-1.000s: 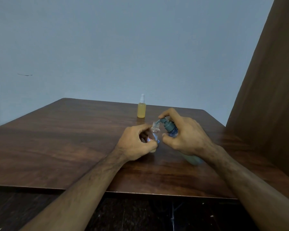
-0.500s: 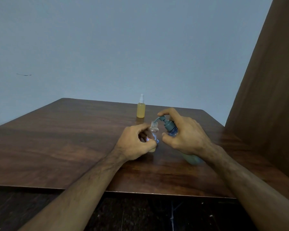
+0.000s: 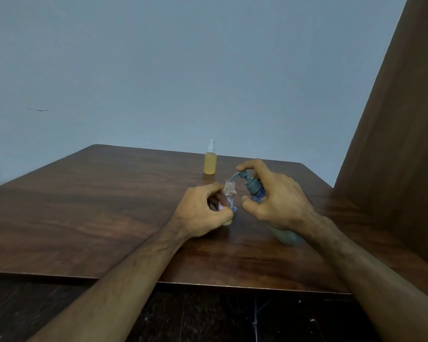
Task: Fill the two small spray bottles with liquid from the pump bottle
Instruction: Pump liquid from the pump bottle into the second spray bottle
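**Operator:** Report the position of the open spray bottle.

**Inspector:** The uncapped spray bottle (image 3: 229, 196) stands on the wooden table (image 3: 97, 206), right of centre and nearer the front edge than the back. Its body is clear, with a label partly covered by fingers. The threaded neck is open at the top. A little pale liquid shows at its base.

**Operator:** State of the left hand?

**Inspector:** The left hand (image 3: 200, 213) is wrapped around the lower body of that bottle, thumb and fingers curled against it.

**Operator:** And the pump bottle?

**Inspector:** The pump bottle (image 3: 257, 193) has a blue translucent body and a grey-teal pump head. It is tilted, its top leaning toward the uncapped bottle. The spout tip sits directly above the open neck; whether it touches the rim cannot be determined. The lower body runs under the wrist and shows again near the table surface.

**Operator:** Right hand?

**Inspector:** The right hand (image 3: 279, 201) grips the pump bottle's upper body, thumb against the side. The index finger is curved over the pump head's top.

**Operator:** Second spray bottle?

**Inspector:** The filled spray bottle (image 3: 210, 162) stands upright farther back, near the far edge, well apart from both hands. It holds yellow-orange liquid and carries a pale sprayer cap.
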`<move>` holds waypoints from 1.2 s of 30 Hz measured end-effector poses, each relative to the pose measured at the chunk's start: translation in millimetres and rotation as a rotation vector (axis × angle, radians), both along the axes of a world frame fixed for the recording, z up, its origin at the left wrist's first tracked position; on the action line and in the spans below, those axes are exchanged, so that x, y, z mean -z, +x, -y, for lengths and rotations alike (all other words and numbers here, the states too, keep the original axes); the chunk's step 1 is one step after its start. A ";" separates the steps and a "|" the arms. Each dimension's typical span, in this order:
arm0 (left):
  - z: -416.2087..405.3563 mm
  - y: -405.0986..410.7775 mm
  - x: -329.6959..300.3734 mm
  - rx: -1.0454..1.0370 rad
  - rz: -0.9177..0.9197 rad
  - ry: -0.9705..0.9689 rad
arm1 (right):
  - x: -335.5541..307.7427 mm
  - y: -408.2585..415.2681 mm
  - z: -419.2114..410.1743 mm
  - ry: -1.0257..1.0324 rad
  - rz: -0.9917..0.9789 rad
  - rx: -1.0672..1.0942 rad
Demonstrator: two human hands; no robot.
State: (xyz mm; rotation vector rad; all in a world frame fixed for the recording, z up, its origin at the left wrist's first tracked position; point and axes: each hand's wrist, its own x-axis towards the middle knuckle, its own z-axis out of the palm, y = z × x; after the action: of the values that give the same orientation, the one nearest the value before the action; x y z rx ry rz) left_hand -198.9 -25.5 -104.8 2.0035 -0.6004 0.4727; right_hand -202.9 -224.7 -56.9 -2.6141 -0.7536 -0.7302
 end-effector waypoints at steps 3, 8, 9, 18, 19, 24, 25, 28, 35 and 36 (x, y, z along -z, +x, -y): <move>-0.1 0.0 0.2 0.001 -0.005 0.000 | -0.4 -0.2 0.5 -0.009 -0.009 0.002; 0.7 -1.5 -1.4 0.002 -0.008 0.019 | 0.1 -1.2 -1.9 -0.033 -0.011 -0.003; 0.6 -1.8 -1.9 0.003 -0.007 0.017 | 0.3 -1.5 -2.0 -0.031 -0.002 -0.002; -0.4 1.2 1.1 0.005 -0.009 0.007 | -0.4 -1.9 1.0 -0.027 -0.003 0.007; -0.3 1.0 0.6 0.007 -0.006 0.012 | -0.8 -2.1 0.8 -0.030 -0.013 0.005; 0.3 0.3 -0.9 0.009 0.010 0.022 | -1.3 -2.7 -0.9 -0.033 -0.022 0.002; -0.2 0.6 -0.3 0.010 0.007 0.017 | -1.0 -2.4 -0.5 -0.028 -0.016 0.004; -1.2 1.9 1.3 0.015 -0.005 0.000 | -1.3 -1.5 2.6 -0.017 -0.013 0.016; -1.1 2.1 0.8 0.024 -0.007 0.025 | -2.0 -2.4 2.0 -0.026 -0.033 -0.004; -1.1 2.0 0.7 0.024 -0.008 0.028 | -1.7 -2.4 2.0 -0.027 -0.030 -0.002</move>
State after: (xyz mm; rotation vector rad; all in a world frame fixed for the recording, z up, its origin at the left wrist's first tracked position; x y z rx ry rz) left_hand -196.9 -24.3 -105.5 2.0214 -0.6288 0.4432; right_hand -205.3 -226.7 -55.3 -2.6417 -0.7617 -0.6835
